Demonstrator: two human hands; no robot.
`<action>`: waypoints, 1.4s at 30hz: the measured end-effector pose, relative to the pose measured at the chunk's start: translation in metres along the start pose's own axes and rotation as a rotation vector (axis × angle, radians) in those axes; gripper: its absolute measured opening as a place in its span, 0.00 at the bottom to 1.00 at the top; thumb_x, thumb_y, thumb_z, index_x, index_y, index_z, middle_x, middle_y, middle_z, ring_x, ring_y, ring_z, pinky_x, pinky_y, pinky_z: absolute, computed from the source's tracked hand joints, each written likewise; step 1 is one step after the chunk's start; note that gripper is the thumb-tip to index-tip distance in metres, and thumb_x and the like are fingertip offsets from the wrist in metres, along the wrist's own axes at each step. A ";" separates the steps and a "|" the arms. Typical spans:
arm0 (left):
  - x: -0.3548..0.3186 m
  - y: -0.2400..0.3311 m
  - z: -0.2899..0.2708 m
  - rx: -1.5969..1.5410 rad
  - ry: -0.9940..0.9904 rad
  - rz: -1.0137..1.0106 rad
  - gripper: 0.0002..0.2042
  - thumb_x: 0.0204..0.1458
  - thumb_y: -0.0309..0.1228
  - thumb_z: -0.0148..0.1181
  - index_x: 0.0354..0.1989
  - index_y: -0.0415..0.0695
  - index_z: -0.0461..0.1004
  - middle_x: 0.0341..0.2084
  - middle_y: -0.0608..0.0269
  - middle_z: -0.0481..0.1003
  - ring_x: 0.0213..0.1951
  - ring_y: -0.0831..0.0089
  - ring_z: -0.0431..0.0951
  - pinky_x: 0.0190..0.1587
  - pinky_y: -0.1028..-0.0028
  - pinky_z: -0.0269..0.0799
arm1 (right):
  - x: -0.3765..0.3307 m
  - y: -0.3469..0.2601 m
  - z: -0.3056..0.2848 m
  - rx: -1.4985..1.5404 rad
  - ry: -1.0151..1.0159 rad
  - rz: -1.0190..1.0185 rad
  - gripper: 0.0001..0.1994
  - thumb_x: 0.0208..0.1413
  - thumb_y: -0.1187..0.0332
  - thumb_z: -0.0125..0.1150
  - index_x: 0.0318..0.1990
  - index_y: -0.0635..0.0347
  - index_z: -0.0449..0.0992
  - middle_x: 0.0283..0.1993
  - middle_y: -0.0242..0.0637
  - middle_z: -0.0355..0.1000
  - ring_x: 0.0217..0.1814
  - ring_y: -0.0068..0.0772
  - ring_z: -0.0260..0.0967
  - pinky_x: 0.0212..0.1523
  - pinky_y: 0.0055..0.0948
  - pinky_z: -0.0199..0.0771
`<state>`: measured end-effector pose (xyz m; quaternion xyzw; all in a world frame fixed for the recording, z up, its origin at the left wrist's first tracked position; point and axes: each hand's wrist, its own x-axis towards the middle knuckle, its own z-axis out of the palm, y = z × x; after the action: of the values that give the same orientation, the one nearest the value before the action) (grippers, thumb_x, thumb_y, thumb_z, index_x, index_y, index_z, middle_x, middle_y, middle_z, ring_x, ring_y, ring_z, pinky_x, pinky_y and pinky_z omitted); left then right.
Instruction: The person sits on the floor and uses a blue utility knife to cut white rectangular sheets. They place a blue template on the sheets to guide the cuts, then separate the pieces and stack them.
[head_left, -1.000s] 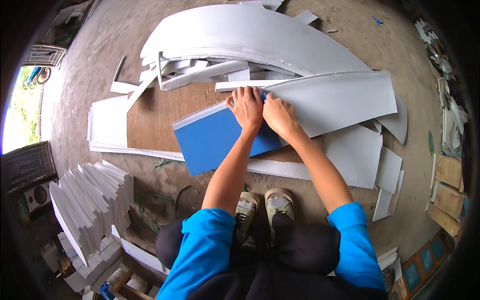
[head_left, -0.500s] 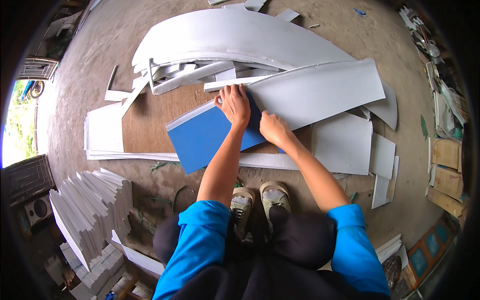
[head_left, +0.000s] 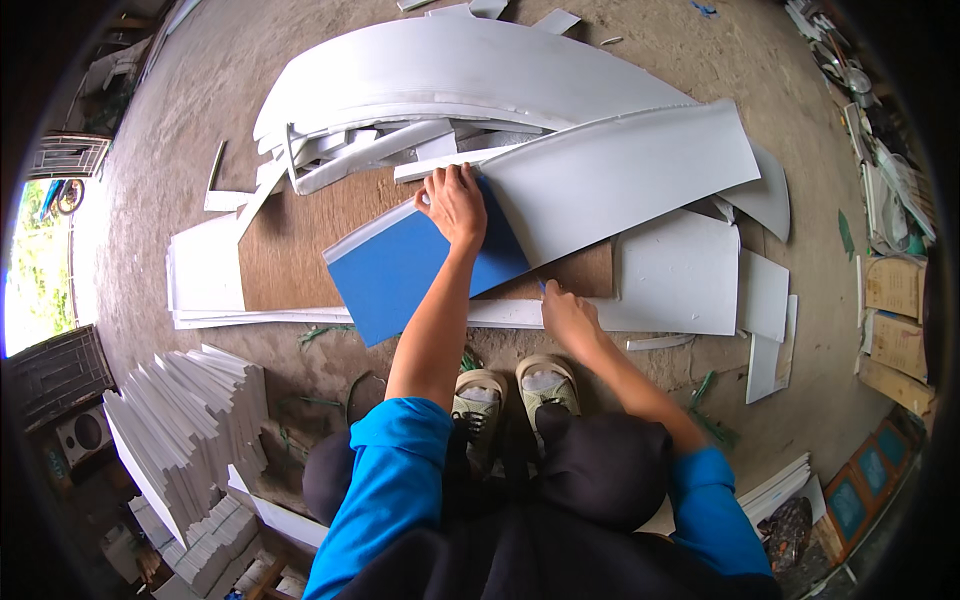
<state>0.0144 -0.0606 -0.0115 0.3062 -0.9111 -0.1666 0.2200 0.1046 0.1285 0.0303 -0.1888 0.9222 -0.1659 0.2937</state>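
I press my left hand (head_left: 456, 203) flat, fingers spread, on the blue panel (head_left: 400, 275) at frame centre while my right hand (head_left: 566, 312) pinches a small cutter at its lower edge, so the cutting stroke seems just finished.

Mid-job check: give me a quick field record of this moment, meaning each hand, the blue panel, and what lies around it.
left hand: pressed flat on the far end of the blue panel
right hand: at the panel's near right edge, holding a small blue-tipped tool
blue panel: lies flat on a brown board, white edge to the left
large white sheet: along the panel's right edge
stacked white strips: lower left
shoes: below the panel
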 end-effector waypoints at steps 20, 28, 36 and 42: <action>0.008 0.003 -0.005 0.055 -0.163 -0.045 0.15 0.56 0.36 0.38 0.35 0.43 0.73 0.35 0.63 0.74 0.42 0.68 0.68 0.52 0.61 0.50 | 0.115 -0.056 -0.060 -0.108 0.376 -0.252 0.10 0.56 0.65 0.44 0.31 0.64 0.64 0.16 0.48 0.70 0.21 0.47 0.72 0.23 0.38 0.73; 0.007 0.001 0.000 0.020 -0.023 -0.002 0.13 0.54 0.35 0.43 0.29 0.42 0.73 0.29 0.61 0.74 0.38 0.66 0.69 0.48 0.61 0.52 | 0.128 -0.061 -0.058 -0.089 0.250 -0.193 0.09 0.51 0.70 0.45 0.33 0.68 0.66 0.25 0.54 0.71 0.31 0.51 0.72 0.32 0.41 0.73; 0.009 0.006 -0.007 0.067 -0.146 -0.074 0.14 0.55 0.38 0.42 0.33 0.43 0.73 0.35 0.63 0.73 0.44 0.69 0.67 0.52 0.61 0.50 | 0.102 -0.046 -0.047 -0.037 0.066 -0.090 0.08 0.48 0.73 0.45 0.33 0.68 0.68 0.29 0.56 0.71 0.35 0.53 0.72 0.36 0.42 0.72; 0.006 0.004 -0.005 0.072 -0.095 -0.039 0.14 0.55 0.38 0.42 0.34 0.43 0.73 0.34 0.63 0.72 0.43 0.69 0.67 0.52 0.61 0.50 | 0.043 -0.019 -0.024 -0.020 0.063 -0.092 0.07 0.49 0.73 0.44 0.33 0.68 0.65 0.24 0.56 0.71 0.30 0.55 0.71 0.31 0.46 0.72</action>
<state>0.0103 -0.0621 -0.0034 0.3232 -0.9198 -0.1522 0.1623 0.0624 0.0969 0.0362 -0.2285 0.9231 -0.1757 0.2547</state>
